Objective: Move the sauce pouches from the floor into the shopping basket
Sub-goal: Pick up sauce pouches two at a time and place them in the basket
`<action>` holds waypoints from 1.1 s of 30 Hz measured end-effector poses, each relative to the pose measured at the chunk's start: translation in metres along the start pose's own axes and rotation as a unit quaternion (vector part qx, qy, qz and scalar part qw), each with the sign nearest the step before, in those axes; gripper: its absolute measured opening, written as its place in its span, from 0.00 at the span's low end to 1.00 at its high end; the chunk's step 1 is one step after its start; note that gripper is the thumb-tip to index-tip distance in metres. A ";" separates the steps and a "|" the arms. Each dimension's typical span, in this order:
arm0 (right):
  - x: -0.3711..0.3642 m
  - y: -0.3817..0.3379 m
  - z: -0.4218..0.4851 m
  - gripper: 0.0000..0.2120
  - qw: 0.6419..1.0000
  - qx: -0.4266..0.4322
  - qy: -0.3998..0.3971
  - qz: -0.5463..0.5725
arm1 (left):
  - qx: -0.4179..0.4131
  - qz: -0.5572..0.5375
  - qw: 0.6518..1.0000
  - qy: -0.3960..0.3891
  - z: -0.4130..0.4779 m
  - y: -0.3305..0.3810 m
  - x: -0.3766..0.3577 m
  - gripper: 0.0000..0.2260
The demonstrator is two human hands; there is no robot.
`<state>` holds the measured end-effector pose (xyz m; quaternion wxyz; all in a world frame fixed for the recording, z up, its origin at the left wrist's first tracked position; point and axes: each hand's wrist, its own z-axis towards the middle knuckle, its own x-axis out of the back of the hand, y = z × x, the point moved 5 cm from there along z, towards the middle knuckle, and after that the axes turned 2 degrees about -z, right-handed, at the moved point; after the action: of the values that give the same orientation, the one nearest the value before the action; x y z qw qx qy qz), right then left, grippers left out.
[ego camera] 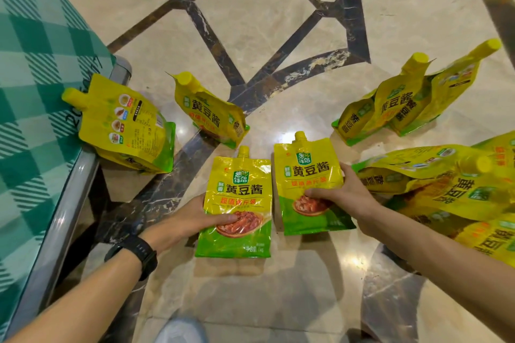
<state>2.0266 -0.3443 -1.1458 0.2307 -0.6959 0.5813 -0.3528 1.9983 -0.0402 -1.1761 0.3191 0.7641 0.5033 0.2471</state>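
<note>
My left hand grips a yellow-green spouted sauce pouch by its left edge, thumb across the front. My right hand grips a second pouch by its right edge, thumb on its front. Both pouches are upright, side by side, just above the marble floor. More pouches stand on the floor: one leaning by the table leg, one behind it, a cluster at the right. A pile of pouches lies at the far right. No shopping basket is in view.
A table with a green checked cloth and a metal rim fills the left side. The polished marble floor has dark inlaid lines. A black watch sits on my left wrist. My shoe tip shows at the bottom.
</note>
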 end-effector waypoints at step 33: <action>-0.009 0.051 -0.021 0.35 0.979 -0.087 -0.124 0.139 | 0.004 -0.021 1.000 -0.017 0.005 -0.002 0.001 0.35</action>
<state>1.9770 -0.3448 -1.1721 0.2860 -0.6644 0.6675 -0.1766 2.0005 -0.0398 -1.1810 0.3294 0.7587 0.5149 0.2256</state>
